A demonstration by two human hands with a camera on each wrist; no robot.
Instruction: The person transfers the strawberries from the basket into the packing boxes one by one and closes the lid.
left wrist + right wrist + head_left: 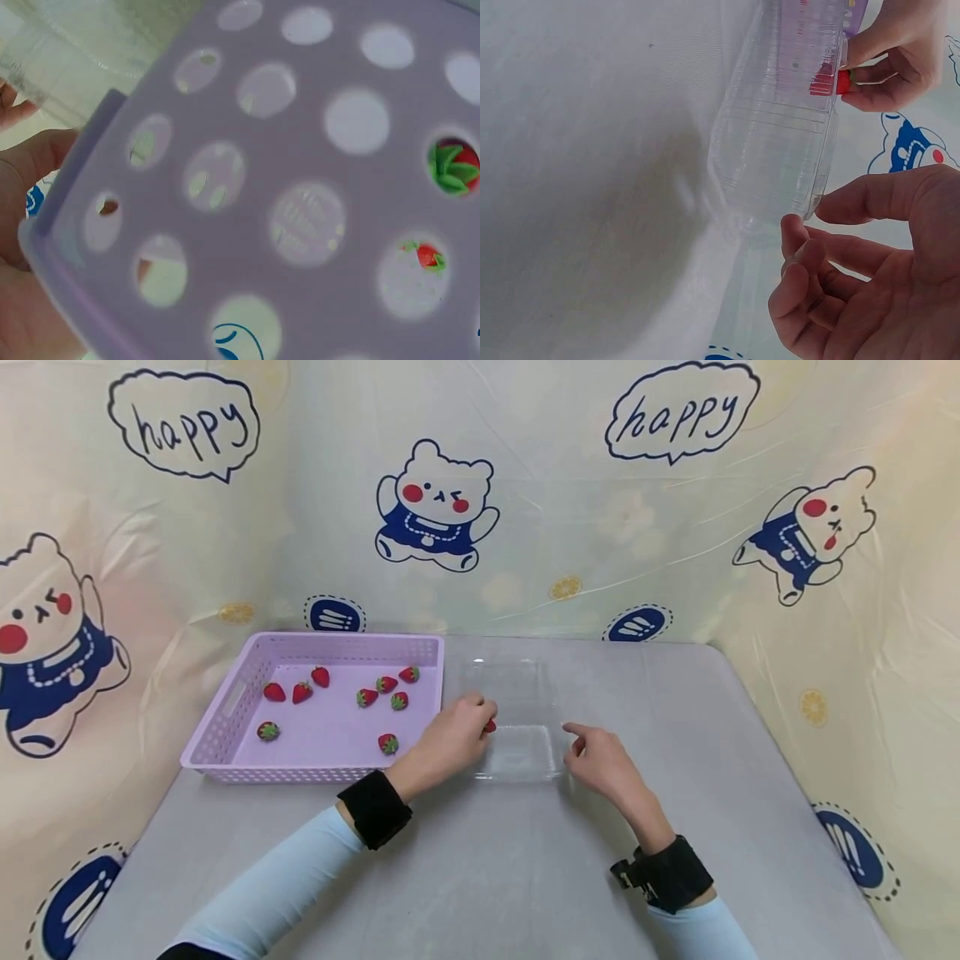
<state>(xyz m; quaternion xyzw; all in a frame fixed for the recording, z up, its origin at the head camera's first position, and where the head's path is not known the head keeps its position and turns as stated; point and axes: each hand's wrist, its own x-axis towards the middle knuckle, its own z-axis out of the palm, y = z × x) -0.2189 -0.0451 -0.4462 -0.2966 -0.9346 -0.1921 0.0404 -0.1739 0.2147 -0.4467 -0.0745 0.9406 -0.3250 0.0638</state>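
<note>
My left hand (453, 731) pinches a red toy strawberry (490, 726) at the left edge of a clear plastic box (517, 752). In the right wrist view, the strawberry (844, 81) with its green top shows between the fingertips, right by the box's rim. My right hand (603, 764) is at the box's right side. Its finger and thumb hold the rim near a corner of the box (772, 165), the other fingers curled. The box's lid (502, 681) lies folded back behind it. Several strawberries (302, 692) lie scattered in a lilac basket (315, 647).
The basket stands left of the box, its right wall close beside it; my left forearm passes over its front right corner. A grey cloth covers the table (480, 877). A printed curtain (540, 527) rises behind and at both sides.
</note>
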